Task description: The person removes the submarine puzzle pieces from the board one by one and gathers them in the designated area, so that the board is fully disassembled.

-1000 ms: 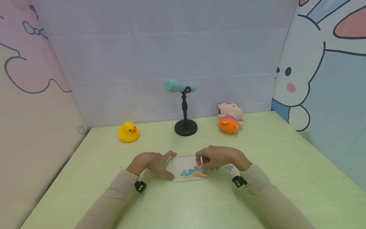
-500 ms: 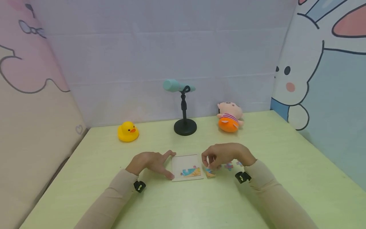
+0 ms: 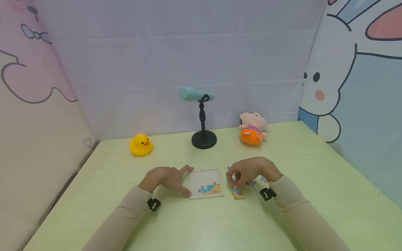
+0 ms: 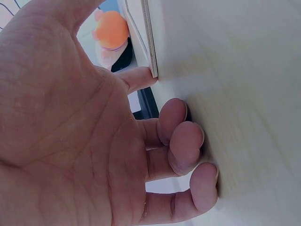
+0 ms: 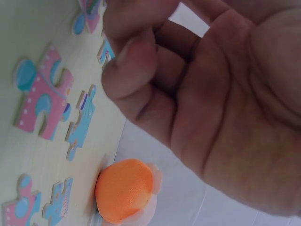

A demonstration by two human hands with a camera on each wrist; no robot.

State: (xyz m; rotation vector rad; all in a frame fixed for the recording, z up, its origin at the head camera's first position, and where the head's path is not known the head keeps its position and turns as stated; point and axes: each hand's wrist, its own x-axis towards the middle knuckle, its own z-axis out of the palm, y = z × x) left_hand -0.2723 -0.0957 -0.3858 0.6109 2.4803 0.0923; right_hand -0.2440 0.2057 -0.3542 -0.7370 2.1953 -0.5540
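My left hand [image 3: 169,177] spreads its thumb and forefinger against the left corners of a square pale puzzle tray [image 3: 201,177]. In the left wrist view the forefinger touches the tray's edge [image 4: 149,42], while the other fingertips rest on the table. Joined blue-and-yellow pieces [image 3: 210,189] lie along the tray's lower side. Just right of the tray, my right hand [image 3: 249,170] pinches an orange-and-blue puzzle piece [image 3: 238,195] close over the table. The right wrist view shows curled fingers [image 5: 129,68], with the pinching fingertips partly hidden.
Several loose pieces, including a pink one [image 5: 30,110] and a blue one [image 5: 83,122], lie around the right hand. Farther back stand a yellow duck [image 3: 141,145], a mint microphone [image 3: 191,94] on a black stand [image 3: 204,140], and a plush toy [image 3: 252,134].
My right hand has drawn the orange-and-blue piece from the tray's lower right corner out to the right, turning it slightly. The left hand has stayed at the tray.
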